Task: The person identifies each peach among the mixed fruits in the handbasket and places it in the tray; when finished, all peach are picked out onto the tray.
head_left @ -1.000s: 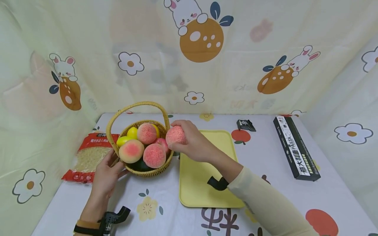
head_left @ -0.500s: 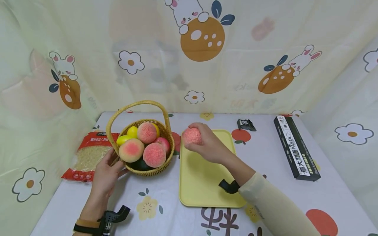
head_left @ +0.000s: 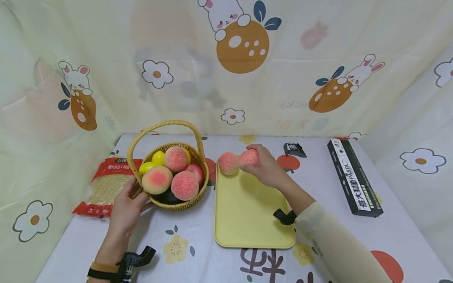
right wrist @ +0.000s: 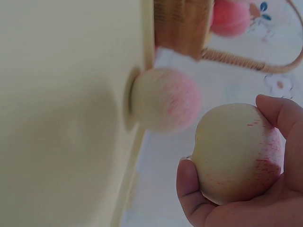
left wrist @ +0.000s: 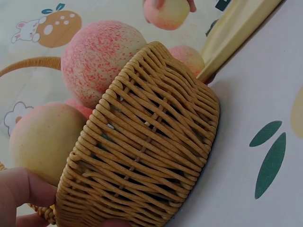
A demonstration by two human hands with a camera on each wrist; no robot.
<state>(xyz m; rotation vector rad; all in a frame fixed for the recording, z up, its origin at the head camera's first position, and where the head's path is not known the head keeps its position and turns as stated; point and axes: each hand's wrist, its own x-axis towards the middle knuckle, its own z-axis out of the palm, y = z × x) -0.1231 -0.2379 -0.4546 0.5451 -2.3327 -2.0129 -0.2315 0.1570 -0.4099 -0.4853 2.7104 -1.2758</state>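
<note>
My right hand [head_left: 266, 169] holds a pink, speckled peach [head_left: 249, 157] above the back of a yellow tray [head_left: 251, 220]. In the right wrist view, thumb and fingers curl around this pale-sided peach [right wrist: 232, 153]. Another peach [head_left: 228, 163] sits at the tray's back left corner. Left of the tray stands a wicker basket [head_left: 191, 204] with a tall handle. It contains several peaches [head_left: 185, 186], yellow fruits [head_left: 159, 158], a pinkish-red fruit [head_left: 196, 173] and something dark green [head_left: 169, 197]. My left hand [head_left: 126, 208] grips the basket's near left side, its thumb at the rim.
Behind my left hand lies a red-and-clear bag of pasta [head_left: 109, 184]. A small black packet [head_left: 294, 149] is at the back, right of the tray. Farther right lies a long black pasta box [head_left: 355, 177]. A printed curtain [head_left: 198, 98] hangs along the table's back edge.
My right hand has carried its peach rightward from beside the basket to over the tray. The peach at the tray's back left corner now shows. My left hand has stayed at the basket.
</note>
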